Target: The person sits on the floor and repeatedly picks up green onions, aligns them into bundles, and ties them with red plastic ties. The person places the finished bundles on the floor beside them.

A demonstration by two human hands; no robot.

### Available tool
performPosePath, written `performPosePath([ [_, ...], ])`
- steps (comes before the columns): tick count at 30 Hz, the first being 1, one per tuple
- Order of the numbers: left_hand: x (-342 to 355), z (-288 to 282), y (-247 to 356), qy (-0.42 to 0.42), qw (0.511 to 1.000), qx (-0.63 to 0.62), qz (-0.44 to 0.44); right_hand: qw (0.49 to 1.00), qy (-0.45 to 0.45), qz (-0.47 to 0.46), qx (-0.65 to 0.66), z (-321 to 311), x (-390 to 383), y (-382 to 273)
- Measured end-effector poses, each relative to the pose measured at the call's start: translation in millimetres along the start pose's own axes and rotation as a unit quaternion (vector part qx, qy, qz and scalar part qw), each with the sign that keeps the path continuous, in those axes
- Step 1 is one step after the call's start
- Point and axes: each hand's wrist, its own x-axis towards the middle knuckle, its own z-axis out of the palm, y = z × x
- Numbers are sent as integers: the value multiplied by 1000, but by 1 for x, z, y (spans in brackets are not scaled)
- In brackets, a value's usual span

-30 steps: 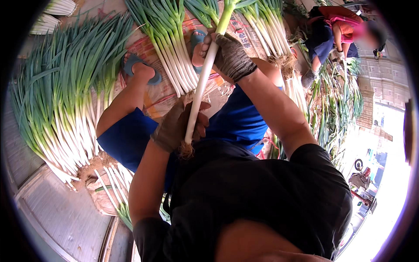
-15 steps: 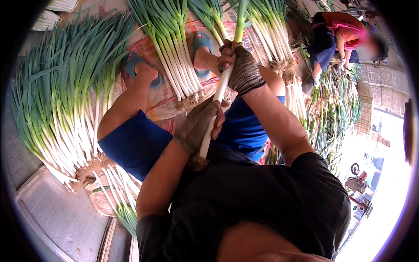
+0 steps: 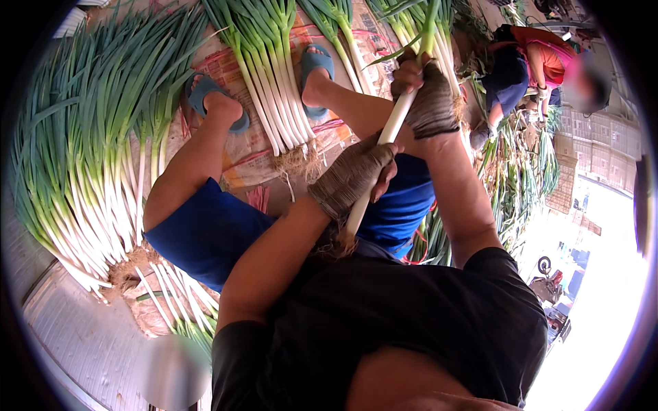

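A single long leek slants across my lap, its green top toward the upper right and its rooted white end near my shirt. My left gloved hand is closed round the lower part of the white stalk, just above the roots. My right gloved hand grips it higher up, near where it turns green. Beyond my sandalled feet, a bundle of leeks lies with roots toward me, and more leeks lie behind my right hand.
A large spread of leeks covers the left, a smaller pile below it, on sacking and metal sheeting. At upper right a co-worker bends over a heap of leafy leeks. Woven or boxed panels and bright daylight lie beyond.
Both my hands and the held leek have moved to the right over the last second. My right hand has shifted farthest, now covering part of the upper-right bundle. Both still grip the stalk.
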Motion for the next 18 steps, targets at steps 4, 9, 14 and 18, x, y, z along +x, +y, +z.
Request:
performPosePath([
  [4, 5, -20, -17, 60, 994, 91, -7, 992, -40, -45, -107, 7, 61, -60],
  [9, 51, -66, -50, 169, 977, 109, 76, 965, 20, -100, -240, 19, 154, -65],
  [14, 116, -128, -74, 302, 949, 84, 39, 963, -24, -13, -268, -47, 237, -17],
  [18, 148, -186, -131, 397, 916, 32, -39, 756, 54, -37, -651, -165, 303, 55],
])
